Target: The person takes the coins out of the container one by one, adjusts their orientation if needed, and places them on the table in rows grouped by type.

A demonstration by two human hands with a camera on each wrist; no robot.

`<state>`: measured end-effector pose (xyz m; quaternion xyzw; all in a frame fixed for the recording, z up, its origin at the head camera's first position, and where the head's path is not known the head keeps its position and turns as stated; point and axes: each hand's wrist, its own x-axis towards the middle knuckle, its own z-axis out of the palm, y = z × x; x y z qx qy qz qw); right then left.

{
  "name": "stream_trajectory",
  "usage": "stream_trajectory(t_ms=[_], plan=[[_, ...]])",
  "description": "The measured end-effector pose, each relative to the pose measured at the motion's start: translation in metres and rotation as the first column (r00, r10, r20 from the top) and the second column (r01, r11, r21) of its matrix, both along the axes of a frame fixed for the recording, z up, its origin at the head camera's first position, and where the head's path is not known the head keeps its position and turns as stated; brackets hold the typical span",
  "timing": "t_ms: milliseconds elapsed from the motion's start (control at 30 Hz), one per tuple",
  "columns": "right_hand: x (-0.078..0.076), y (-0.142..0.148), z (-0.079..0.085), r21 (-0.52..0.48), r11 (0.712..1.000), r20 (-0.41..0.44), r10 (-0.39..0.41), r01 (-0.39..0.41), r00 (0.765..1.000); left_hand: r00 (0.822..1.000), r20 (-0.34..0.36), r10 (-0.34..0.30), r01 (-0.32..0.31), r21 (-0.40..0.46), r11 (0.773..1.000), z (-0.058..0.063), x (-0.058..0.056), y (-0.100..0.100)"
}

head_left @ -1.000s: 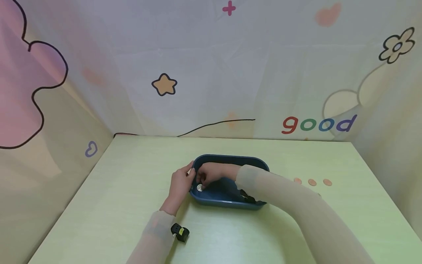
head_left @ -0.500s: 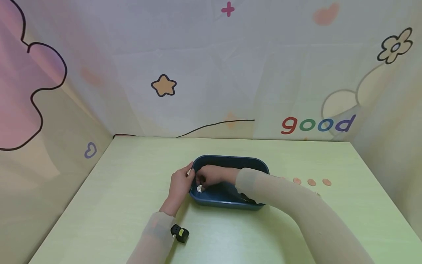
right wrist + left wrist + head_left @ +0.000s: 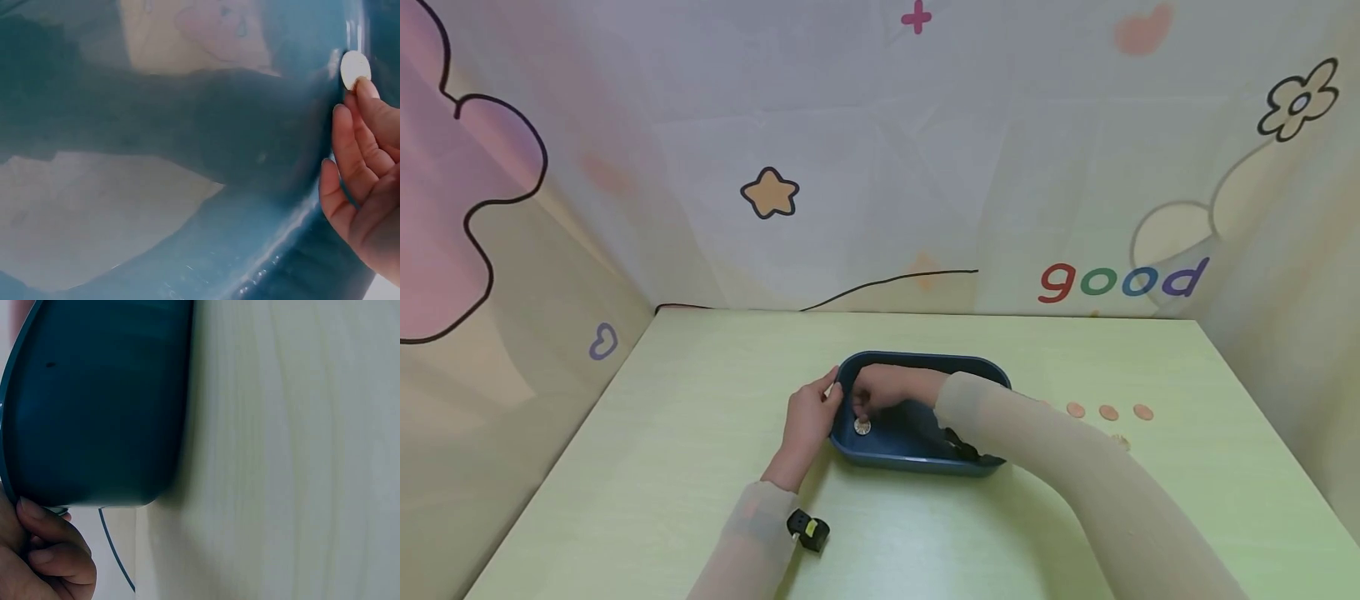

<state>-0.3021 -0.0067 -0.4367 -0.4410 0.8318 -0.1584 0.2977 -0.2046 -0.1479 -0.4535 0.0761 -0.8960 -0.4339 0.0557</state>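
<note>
A dark blue oblong basin (image 3: 917, 465) stands on the table. My left hand (image 3: 811, 417) grips its left end at the rim; in the left wrist view the fingers (image 3: 59, 562) curl beside the basin's outer wall (image 3: 100, 412). Inside the basin, near that same end, my right hand (image 3: 880, 390) pinches a pale round coin (image 3: 862, 427). The right wrist view has the coin (image 3: 355, 70) between thumb and forefinger, close to the inner wall, with the other fingers loosely bent. Whether the coin touches the basin is hard to tell.
Right of the basin lie several coins: a row of copper-coloured ones (image 3: 1108, 412) and a yellowish one (image 3: 1122, 442) partly behind the right sleeve (image 3: 1075, 450). A small black camera (image 3: 808, 531) sits on the left wrist. A printed cloth (image 3: 880, 167) encloses the table's back and sides.
My right hand, with the coin, has shifted slightly to the right inside the basin, and its fingers now point more downward. The left hand keeps its hold on the rim.
</note>
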Motion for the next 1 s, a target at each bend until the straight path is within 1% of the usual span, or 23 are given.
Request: stream_trajectory(t_ms=[100, 233, 367, 567, 667, 767, 800, 833, 900, 1000], plan=[[-0.002, 0.003, 0.005, 0.003, 1.0, 0.017, 0.003, -0.003, 1.0, 1.0, -0.001, -0.004, 0.004, -0.004, 1.0, 0.0, 0.0, 0.001], [-0.003, 0.008, 0.017, -0.017, 1.0, 0.021, -0.009, 0.009, 1.0, 1.0, -0.013, -0.005, 0.005, -0.01, 1.0, 0.001, 0.001, 0.002], [-0.002, 0.015, 0.034, -0.047, 0.999, -0.01, -0.016, 0.015, 1.0, 0.999, -0.034, -0.004, 0.003, -0.015, 1.0, 0.002, 0.002, 0.002], [0.004, 0.027, 0.061, -0.096, 0.995, -0.045, -0.045, 0.041, 0.998, 0.999, -0.049, -0.002, 0.001, -0.02, 1.0, 0.0, 0.001, 0.001], [0.007, 0.036, 0.07, -0.125, 0.99, -0.045, -0.077, 0.071, 0.996, 0.998, -0.064, -0.002, 0.002, -0.007, 1.0, -0.002, 0.0, 0.001], [0.009, 0.046, 0.077, -0.148, 0.983, -0.042, -0.116, 0.108, 0.992, 0.995, -0.102, -0.008, 0.01, 0.014, 1.0, -0.003, 0.0, 0.0], [0.01, 0.05, 0.079, -0.156, 0.98, -0.043, -0.13, 0.121, 0.991, 0.991, -0.131, -0.012, 0.013, 0.008, 1.0, -0.005, 0.0, 0.0], [0.011, 0.054, 0.081, -0.166, 0.977, -0.043, -0.143, 0.134, 0.989, 0.99, -0.142, -0.015, 0.017, 0.012, 1.0, -0.005, 0.0, 0.0], [0.013, 0.062, 0.084, -0.185, 0.97, -0.046, -0.17, 0.158, 0.984, 0.989, -0.146, -0.015, 0.018, 0.016, 1.0, -0.005, 0.001, 0.0], [0.019, 0.076, 0.089, -0.211, 0.958, -0.052, -0.21, 0.194, 0.976, 0.994, -0.112, -0.006, 0.007, 0.014, 1.0, -0.006, 0.001, 0.0]])
